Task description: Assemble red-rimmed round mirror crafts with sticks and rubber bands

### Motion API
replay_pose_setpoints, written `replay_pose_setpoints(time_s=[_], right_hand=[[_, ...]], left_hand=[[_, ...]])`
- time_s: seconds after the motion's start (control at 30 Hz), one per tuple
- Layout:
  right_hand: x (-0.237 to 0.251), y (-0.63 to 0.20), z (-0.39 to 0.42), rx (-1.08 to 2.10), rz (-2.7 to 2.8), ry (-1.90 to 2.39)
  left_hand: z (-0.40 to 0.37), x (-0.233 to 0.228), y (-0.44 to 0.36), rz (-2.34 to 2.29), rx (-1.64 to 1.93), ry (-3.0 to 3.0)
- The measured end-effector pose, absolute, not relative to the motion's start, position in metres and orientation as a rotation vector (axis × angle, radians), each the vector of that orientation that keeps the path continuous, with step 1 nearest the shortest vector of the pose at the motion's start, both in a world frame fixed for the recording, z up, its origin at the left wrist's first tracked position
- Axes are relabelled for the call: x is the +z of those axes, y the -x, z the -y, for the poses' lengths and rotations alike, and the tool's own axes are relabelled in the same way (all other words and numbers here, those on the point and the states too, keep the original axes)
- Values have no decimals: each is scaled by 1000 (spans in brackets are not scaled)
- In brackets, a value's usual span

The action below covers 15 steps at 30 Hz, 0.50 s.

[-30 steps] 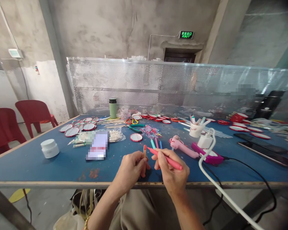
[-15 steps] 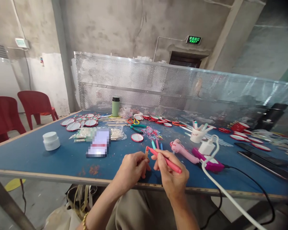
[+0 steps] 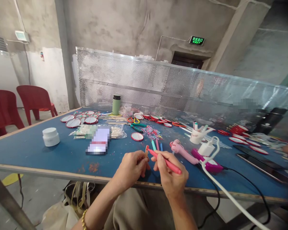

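Observation:
My left hand (image 3: 132,166) pinches a small wooden craft stick (image 3: 146,152) upright; its top end is red. In my right hand (image 3: 171,169) is a pink-red marker pen (image 3: 166,161), held like a pencil, its tip at the stick's red end. Whether tip and stick touch, I cannot tell. Just beyond the hands lie several coloured pens (image 3: 157,145), teal, pink and blue. A round white disc with a red rim (image 3: 137,136) lies past my left hand. To the right of my right hand is a pink glue gun (image 3: 184,152).
A white charger (image 3: 206,148) with a thick cable rests on a magenta box (image 3: 212,164). Farther back are a cup of pens (image 3: 197,135), pliers (image 3: 135,128) and a green bottle (image 3: 116,105). On the left stand a white jar (image 3: 51,137) and a lit phone (image 3: 99,142).
The pen tip has moved slightly down and right from the stick's top, where red now shows clearly. Both hands keep their grips. The view has shifted slightly.

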State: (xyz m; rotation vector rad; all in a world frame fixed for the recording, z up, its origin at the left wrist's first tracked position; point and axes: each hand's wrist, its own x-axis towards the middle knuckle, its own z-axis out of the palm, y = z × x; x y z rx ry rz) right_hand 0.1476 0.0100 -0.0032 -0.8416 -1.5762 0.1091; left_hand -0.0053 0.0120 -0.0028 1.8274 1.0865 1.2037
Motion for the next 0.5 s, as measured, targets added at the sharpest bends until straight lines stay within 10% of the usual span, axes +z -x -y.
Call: replay_pose_setpoints(time_s=[0.5], right_hand=[[-4, -147, -10, 105, 1529, 831]], left_hand=[[-12, -3, 5, -1093, 1200, -1829]])
